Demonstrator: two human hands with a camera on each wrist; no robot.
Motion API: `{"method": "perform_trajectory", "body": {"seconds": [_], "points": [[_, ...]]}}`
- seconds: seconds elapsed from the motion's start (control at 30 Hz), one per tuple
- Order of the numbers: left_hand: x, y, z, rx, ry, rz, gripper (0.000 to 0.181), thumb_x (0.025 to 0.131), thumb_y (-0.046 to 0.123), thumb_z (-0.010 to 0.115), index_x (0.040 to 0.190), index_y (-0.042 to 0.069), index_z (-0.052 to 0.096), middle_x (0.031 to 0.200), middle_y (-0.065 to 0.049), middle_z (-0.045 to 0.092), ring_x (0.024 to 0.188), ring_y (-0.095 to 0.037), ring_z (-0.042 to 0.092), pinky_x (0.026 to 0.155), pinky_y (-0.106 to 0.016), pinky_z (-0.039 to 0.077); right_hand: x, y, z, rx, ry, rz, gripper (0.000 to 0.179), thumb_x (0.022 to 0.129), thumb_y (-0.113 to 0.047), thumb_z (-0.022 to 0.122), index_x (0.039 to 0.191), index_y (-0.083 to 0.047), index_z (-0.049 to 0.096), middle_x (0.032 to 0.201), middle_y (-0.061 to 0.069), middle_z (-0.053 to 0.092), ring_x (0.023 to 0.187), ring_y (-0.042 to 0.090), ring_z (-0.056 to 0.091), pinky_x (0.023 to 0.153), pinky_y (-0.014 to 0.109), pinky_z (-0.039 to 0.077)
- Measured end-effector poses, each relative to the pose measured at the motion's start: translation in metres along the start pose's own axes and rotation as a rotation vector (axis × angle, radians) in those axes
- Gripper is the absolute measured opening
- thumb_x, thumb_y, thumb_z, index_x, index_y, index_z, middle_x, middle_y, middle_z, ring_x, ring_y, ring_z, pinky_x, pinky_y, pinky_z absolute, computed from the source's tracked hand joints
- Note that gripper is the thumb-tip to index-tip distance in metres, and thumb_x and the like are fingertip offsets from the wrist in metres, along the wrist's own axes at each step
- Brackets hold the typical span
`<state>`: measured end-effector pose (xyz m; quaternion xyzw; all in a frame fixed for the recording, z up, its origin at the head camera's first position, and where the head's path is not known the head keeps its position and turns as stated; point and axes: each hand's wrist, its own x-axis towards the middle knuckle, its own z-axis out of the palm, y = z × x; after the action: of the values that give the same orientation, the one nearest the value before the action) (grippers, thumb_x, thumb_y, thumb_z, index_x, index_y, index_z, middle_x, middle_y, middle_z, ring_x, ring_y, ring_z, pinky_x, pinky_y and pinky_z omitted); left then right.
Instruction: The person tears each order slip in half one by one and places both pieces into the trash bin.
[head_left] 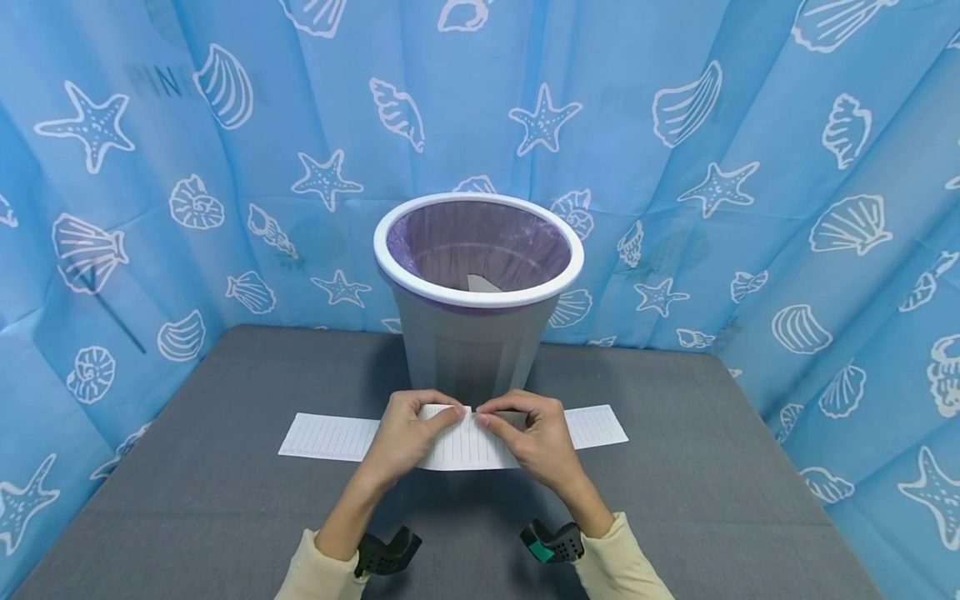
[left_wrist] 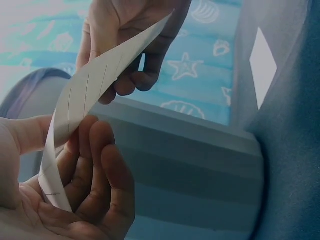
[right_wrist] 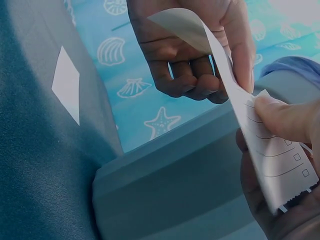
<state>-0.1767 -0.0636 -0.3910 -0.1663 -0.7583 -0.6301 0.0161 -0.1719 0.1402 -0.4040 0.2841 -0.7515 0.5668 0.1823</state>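
left hand (head_left: 405, 435), right hand (head_left: 542, 437) pinch lined paper (head_left: 467, 448)

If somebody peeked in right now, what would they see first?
Probably the big grey plastic bin with a white rim, at the back of the dark grey table, before the blue seashell-printed curtain. Just in front, the left hand and right hand hold a lined white paper strip.

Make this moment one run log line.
left hand: pinches lined paper | right hand: pinches same paper | bin: beyond hands | table: left paper strip, right paper strip
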Motion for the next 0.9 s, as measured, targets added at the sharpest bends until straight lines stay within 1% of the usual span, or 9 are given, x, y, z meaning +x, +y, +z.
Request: {"method": "perform_trajectory", "body": {"seconds": [0.2,0.3,0.43,0.57,0.67,0.73,0.9], "points": [[-0.0004,0.0012,0.0005,-0.007,0.01,-0.027,0.014,0.093,0.009,0.072,0.099,-0.002,0.078,0.096,-0.013,0.073,0.073,-0.019,0.068,0.062,-0.027,0.051,-0.0002,0.0006,0.0003,0.001,0.002,-0.017,0.009,0.089,0.0,0.076,0.096,-0.005,0.079,0.088,0.012,0.073,0.078,0.017,0.067,0.064,0.028,0.053],[-0.0004,0.0006,0.0002,-0.006,0.015,-0.031,0.014,0.094,0.01,0.071,0.099,-0.002,0.078,0.094,-0.012,0.073,0.071,-0.018,0.068,0.06,-0.027,0.052,-0.0002,-0.0003,0.0005,0.002,0.0,-0.02,0.009,0.09,0.001,0.075,0.096,-0.004,0.079,0.088,0.013,0.073,0.079,0.018,0.067,0.065,0.028,0.054],[0.0,-0.001,-0.0005,-0.012,0.014,-0.039,0.015,0.094,0.011,0.072,0.099,-0.002,0.078,0.092,-0.011,0.073,0.068,-0.017,0.068,0.057,-0.027,0.053,0.0,-0.0023,0.0,0.011,0.0,-0.004,0.01,0.09,0.002,0.074,0.096,-0.003,0.079,0.088,0.011,0.074,0.08,0.019,0.068,0.067,0.028,0.055],[0.0003,-0.0018,-0.0022,-0.022,0.015,-0.041,0.02,0.094,0.015,0.073,0.101,-0.003,0.078,0.093,-0.013,0.072,0.069,-0.019,0.068,0.058,-0.029,0.054,0.0003,-0.0021,-0.0005,0.036,0.0,-0.007,0.01,0.089,0.003,0.074,0.096,-0.003,0.078,0.089,0.013,0.073,0.082,0.021,0.069,0.074,0.031,0.057],[0.0005,-0.0025,-0.004,-0.028,0.03,-0.041,0.022,0.094,0.017,0.074,0.101,-0.003,0.077,0.093,-0.014,0.072,0.069,-0.019,0.067,0.058,-0.029,0.053,0.0006,-0.0009,-0.0009,0.047,0.003,-0.027,0.01,0.089,0.004,0.074,0.096,-0.002,0.078,0.089,0.016,0.073,0.082,0.023,0.07,0.078,0.031,0.058],[0.0009,-0.003,-0.0052,-0.029,0.047,-0.045,0.02,0.094,0.016,0.074,0.1,-0.003,0.078,0.091,-0.013,0.072,0.068,-0.019,0.066,0.056,-0.029,0.053,0.0008,-0.0008,-0.0013,0.047,0.008,-0.038,0.011,0.089,0.006,0.074,0.095,-0.002,0.077,0.089,0.017,0.073,0.082,0.022,0.07,0.078,0.029,0.057],[0.0018,-0.0048,-0.008,-0.031,0.074,-0.048,0.016,0.094,0.014,0.074,0.099,-0.001,0.078,0.088,-0.011,0.071,0.066,-0.02,0.065,0.054,-0.029,0.052,0.0015,-0.0014,-0.0023,0.046,0.017,-0.032,0.011,0.088,0.006,0.074,0.094,-0.003,0.077,0.089,0.013,0.074,0.082,0.019,0.07,0.076,0.028,0.057]]}}
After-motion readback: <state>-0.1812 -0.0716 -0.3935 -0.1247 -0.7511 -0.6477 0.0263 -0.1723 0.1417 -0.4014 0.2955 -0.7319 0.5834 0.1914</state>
